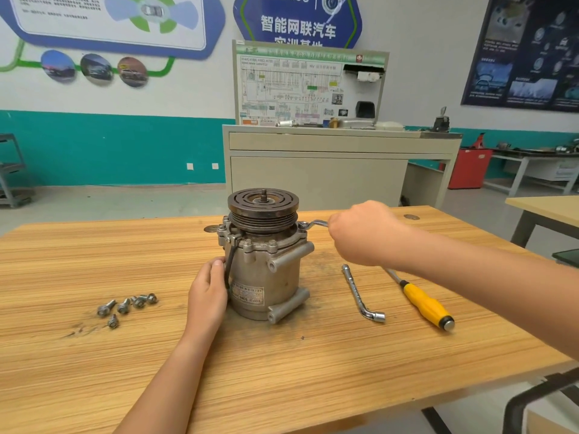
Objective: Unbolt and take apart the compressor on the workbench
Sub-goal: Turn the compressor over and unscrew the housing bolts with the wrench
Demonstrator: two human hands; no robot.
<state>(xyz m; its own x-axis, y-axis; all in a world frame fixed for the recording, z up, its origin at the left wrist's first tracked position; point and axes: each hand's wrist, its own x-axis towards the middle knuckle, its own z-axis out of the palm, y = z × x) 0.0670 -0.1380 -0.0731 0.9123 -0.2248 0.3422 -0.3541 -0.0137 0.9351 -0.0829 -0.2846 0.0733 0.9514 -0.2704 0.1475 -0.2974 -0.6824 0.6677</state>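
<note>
My right hand is clamped on the wrench handle. My left hand grips the side of the compressor, which stands upright mid-desk. The wrench ring sits over a flange bolt; I cannot confirm full seating from here. Keep the handle level, pull steadily, and brace the housing against rotation. Loose bolts lie to the left.

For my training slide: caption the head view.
Left hand steadies the upright grey metal compressor while the right hand holds a steel spanner on a flange bolt.
</note>
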